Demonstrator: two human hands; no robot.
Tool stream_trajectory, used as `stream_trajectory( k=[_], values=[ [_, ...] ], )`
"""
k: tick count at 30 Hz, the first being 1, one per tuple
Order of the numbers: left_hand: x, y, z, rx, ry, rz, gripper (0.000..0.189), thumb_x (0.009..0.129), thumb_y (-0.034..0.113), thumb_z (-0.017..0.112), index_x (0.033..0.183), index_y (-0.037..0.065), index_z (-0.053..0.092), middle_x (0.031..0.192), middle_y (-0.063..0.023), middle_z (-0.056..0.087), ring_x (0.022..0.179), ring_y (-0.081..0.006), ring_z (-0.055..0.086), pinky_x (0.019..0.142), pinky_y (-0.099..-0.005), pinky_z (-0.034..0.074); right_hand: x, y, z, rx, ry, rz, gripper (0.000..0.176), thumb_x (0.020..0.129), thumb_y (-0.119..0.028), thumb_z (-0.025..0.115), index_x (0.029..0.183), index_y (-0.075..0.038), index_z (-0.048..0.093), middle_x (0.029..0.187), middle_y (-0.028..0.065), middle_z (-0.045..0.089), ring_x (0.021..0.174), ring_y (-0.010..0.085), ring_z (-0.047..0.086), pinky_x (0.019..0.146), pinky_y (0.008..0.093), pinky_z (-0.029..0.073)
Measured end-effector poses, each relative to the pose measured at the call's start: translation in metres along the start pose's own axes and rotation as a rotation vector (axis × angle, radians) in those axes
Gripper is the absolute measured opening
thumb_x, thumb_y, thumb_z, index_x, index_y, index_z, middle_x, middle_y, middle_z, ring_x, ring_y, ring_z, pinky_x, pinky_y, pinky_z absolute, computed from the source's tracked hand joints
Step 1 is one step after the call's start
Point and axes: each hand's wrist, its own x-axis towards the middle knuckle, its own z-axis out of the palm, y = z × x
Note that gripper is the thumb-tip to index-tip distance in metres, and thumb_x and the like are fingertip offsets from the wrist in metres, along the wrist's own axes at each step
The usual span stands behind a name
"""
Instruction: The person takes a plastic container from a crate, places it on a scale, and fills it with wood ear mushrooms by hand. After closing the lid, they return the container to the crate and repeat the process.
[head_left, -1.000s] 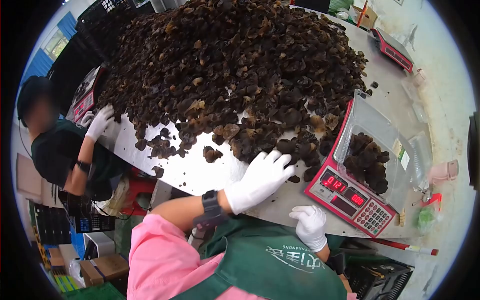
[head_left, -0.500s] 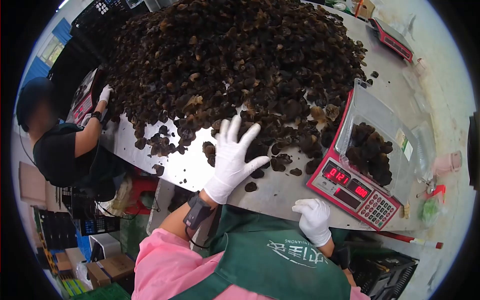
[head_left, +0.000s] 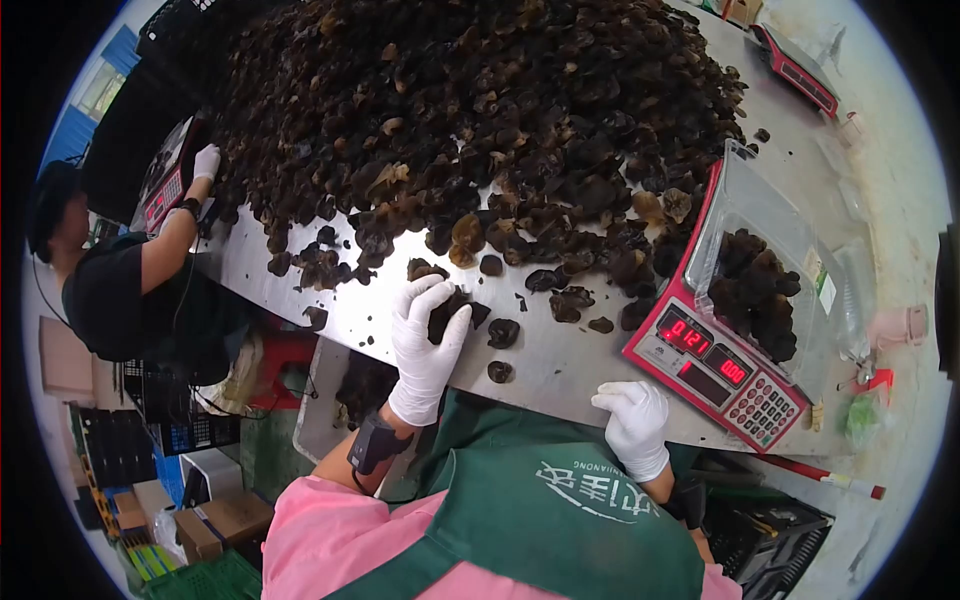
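Dark wood ear mushrooms (head_left: 447,312) are gathered under the curled, white-gloved fingers of my left hand (head_left: 424,352), low over the near side of the metal table. A large pile of wood ear mushrooms (head_left: 470,120) spreads beyond it. My right hand (head_left: 636,425), also gloved in white, rests at the table's front edge with its fingers folded in; whatever it may hold is hidden. To its right, a clear plastic tray (head_left: 812,235) with a clump of wood ear mushrooms (head_left: 757,290) sits on a red scale (head_left: 700,375) reading 0.121.
At the far left a co-worker (head_left: 130,290) stands by another red scale (head_left: 165,185), one gloved hand near the pile. A third scale (head_left: 797,70) stands at the back right. Black crates (head_left: 765,535) are below the table, with a cardboard box (head_left: 225,515) on the lower left.
My left hand has drawn back toward me and to the left, its spread fingers now curled around some mushrooms. My right hand is nearly still. The scale reading is unchanged.
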Motion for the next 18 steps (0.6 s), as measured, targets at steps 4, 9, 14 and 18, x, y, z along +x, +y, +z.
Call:
stream_trajectory(
  k=[4, 9, 14, 18],
  values=[
    [-0.008, 0.008, -0.006, 0.099, -0.372, 0.151, 0.047, 0.077, 0.015, 0.080, 0.122, 0.012, 0.067, 0.134, -0.0168, 0.056, 0.127, -0.0397, 0.052, 0.106, -0.0497, 0.044, 0.001, -0.001, 0.000, 0.000, 0.020, -0.003, 0.026, 0.066, 0.002, 0.065, 0.085, -0.016, 0.070, 0.093, 0.0002, 0.069, 0.075, 0.0239, 0.063, 0.064, 0.0391, 0.047],
    [0.000, 0.035, -0.003, 0.267, -0.678, 0.270, 0.061, 0.079, 0.047, 0.080, 0.133, 0.021, 0.064, 0.144, -0.0171, 0.051, 0.129, -0.0437, 0.048, 0.108, -0.0596, 0.038, 0.001, -0.004, -0.001, 0.010, 0.013, 0.020, 0.027, 0.066, 0.006, 0.062, 0.082, -0.014, 0.070, 0.090, 0.0033, 0.071, 0.076, 0.0263, 0.065, 0.065, 0.0392, 0.048],
    [0.004, 0.023, 0.014, 0.269, -0.585, 0.361, 0.036, 0.081, 0.025, 0.082, 0.115, 0.016, 0.072, 0.114, -0.0108, 0.064, 0.094, -0.0306, 0.063, 0.082, -0.0417, 0.053, 0.000, -0.004, -0.004, 0.016, 0.009, -0.005, 0.029, 0.066, 0.005, 0.060, 0.083, -0.016, 0.069, 0.092, 0.0001, 0.071, 0.076, 0.0238, 0.064, 0.065, 0.0385, 0.048],
    [0.025, 0.045, 0.018, 0.083, -0.516, 0.276, 0.019, 0.082, 0.016, 0.078, 0.100, 0.013, 0.073, 0.099, -0.0102, 0.064, 0.088, -0.0285, 0.066, 0.074, -0.0387, 0.055, -0.001, -0.016, -0.025, -0.036, 0.043, -0.067, 0.023, 0.067, -0.005, 0.065, 0.086, -0.018, 0.070, 0.094, -0.0036, 0.069, 0.076, 0.0188, 0.063, 0.065, 0.0353, 0.049]
  ],
)
